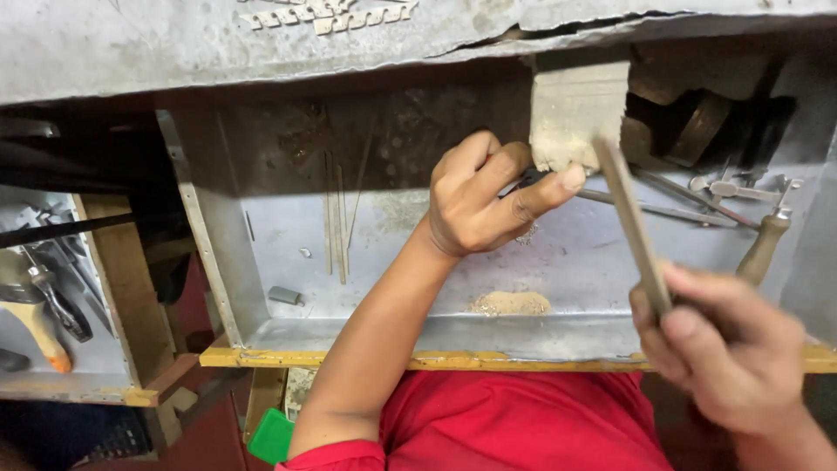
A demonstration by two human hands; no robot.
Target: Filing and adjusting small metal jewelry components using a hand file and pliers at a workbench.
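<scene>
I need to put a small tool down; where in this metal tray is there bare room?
Bare tray floor lies between the thin rods and the left wall, and between the dust pile and the file. The right back corner is crowded with tools; the left hand fills the middle.

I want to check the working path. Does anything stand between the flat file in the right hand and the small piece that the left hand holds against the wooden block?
Nothing visible does. The flat metal file in the right hand reaches the pale wooden block beside the left hand; the piece itself is hidden by fingers.
</scene>
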